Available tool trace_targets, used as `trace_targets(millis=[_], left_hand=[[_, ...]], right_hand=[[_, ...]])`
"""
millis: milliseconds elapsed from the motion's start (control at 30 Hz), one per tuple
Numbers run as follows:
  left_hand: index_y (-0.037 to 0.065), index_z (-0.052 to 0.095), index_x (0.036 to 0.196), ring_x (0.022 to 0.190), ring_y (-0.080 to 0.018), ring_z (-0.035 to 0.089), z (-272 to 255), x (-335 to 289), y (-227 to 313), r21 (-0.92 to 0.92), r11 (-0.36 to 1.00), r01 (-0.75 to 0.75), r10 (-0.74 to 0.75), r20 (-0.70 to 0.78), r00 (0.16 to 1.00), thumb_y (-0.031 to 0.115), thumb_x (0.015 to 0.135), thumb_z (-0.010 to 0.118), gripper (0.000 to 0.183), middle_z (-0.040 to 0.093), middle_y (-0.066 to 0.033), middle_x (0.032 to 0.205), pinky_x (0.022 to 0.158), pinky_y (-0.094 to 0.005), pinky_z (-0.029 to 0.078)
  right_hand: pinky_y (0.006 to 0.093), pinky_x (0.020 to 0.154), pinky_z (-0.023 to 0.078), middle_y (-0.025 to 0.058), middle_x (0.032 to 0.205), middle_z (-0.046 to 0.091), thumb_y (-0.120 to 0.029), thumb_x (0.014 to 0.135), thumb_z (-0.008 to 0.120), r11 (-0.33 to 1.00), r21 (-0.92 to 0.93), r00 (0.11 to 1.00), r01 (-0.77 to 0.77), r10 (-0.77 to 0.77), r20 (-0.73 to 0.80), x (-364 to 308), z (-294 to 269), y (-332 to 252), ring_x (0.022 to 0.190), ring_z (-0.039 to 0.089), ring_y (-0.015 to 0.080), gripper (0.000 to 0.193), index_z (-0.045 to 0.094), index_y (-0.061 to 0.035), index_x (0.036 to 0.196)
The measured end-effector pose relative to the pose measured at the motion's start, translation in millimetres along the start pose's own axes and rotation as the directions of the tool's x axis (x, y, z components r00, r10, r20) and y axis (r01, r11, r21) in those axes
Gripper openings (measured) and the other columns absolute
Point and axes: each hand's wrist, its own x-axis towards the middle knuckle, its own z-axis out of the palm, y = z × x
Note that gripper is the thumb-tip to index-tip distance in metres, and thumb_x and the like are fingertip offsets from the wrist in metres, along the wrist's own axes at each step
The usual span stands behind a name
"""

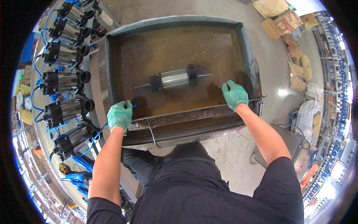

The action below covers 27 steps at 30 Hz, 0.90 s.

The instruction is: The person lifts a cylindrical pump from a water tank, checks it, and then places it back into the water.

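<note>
A metal tank (171, 18) of brownish water stands before me. In it lies a cylindrical pump (175, 78) with a shiny steel body, black ends and a thin rod sticking out at either side. My left hand (120, 115), in a green glove, is closed at the tank's near left corner. A blue cable (100, 133) runs up to it and shows again past the fingertips. My right hand (235, 95), gloved alike, hangs over the near right part of the tank, fingers slightly bent and thumb apart. I see nothing in it, and it is apart from the pump.
A metal bar (186, 115) crosses the tank's near side. Several similar pumps (61, 82) with blue cables line a rack on the left, above a coiled cable bundle (78, 180). Cardboard boxes (287, 23) and sacks lie at the far right. A dark stool-like box (285, 143) stands right.
</note>
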Motion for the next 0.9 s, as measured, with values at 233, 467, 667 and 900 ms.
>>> trace_targets(millis=[233, 467, 667, 900], left_hand=[[0.007, 0.077, 0.090, 0.091, -0.0462, 0.068, 5, 3, -3, -0.011, 1.000, -0.006, 0.006, 0.003, 1.000, 0.040, 0.105, 0.053, 0.044, 0.073, -0.0219, 0.093, 0.085, -0.0524, 0.055], [0.007, 0.076, 0.088, 0.092, -0.0449, 0.069, -3, -2, -4, -0.022, 1.000, 0.000, 0.000, 0.014, 1.000, 0.042, 0.106, 0.051, 0.046, 0.074, -0.0212, 0.093, 0.087, -0.0526, 0.055], [0.008, 0.076, 0.084, 0.093, -0.0423, 0.070, -3, 0, -6, -0.009, 1.000, -0.027, 0.027, 0.017, 0.999, 0.041, 0.106, 0.048, 0.048, 0.074, -0.0201, 0.092, 0.086, -0.0521, 0.056], [0.008, 0.078, 0.087, 0.090, -0.0423, 0.071, -3, -1, -13, -0.028, 0.999, -0.045, 0.045, 0.006, 0.999, 0.039, 0.105, 0.048, 0.047, 0.075, -0.0203, 0.091, 0.085, -0.0520, 0.057]], right_hand=[[0.0577, 0.085, 0.053, 0.0243, 0.102, 0.072, -0.046, 0.104, 0.050, 1.000, 0.006, 0.999, 0.012, -0.012, -0.037, 2, -1, -1, 0.098, 0.066, 0.0487, 0.040, 0.066, -0.0094, 0.105], [0.0572, 0.088, 0.053, 0.0244, 0.107, 0.072, -0.046, 0.105, 0.049, 0.999, -0.004, 0.998, -0.050, 0.050, 0.034, -3, -4, -8, 0.103, 0.067, 0.0474, 0.040, 0.065, -0.0093, 0.109], [0.0584, 0.087, 0.052, 0.0261, 0.107, 0.072, -0.042, 0.104, 0.053, 0.999, -0.016, 0.998, 0.030, -0.029, 0.047, 3, 7, 3, 0.103, 0.066, 0.0500, 0.036, 0.062, -0.0082, 0.112], [0.0562, 0.093, 0.053, 0.0269, 0.120, 0.070, -0.040, 0.106, 0.052, 0.967, -0.107, 0.962, 0.231, -0.210, 0.176, 23, -8, -94, 0.112, 0.066, 0.0466, 0.041, 0.053, -0.0053, 0.129]])
